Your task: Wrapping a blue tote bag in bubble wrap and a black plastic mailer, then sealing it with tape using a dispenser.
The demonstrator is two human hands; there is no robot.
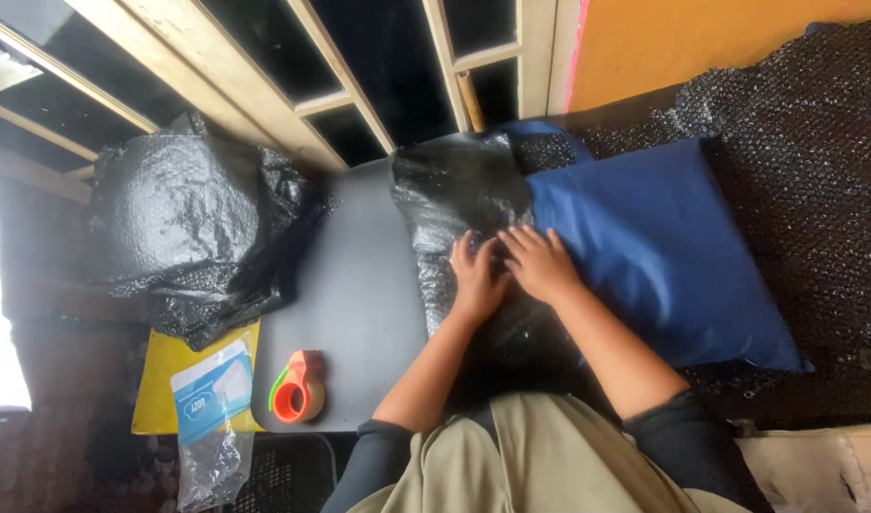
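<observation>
Both hands, left hand and right hand, fingers spread flat, press black bubble wrap at blue cushion mid-frame; orange tape dispenser lower left.

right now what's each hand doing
left hand: open, fingers flat on the black bubble wrap
right hand: open, flat at the blue cushion edge

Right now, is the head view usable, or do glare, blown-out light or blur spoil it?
Head view: usable; daylight burns out the left edge, the black bubble wrap bundle and the wrap under the left hand and right hand throw glare, the blue pillow is evenly lit, and the edges bend slightly.
</observation>
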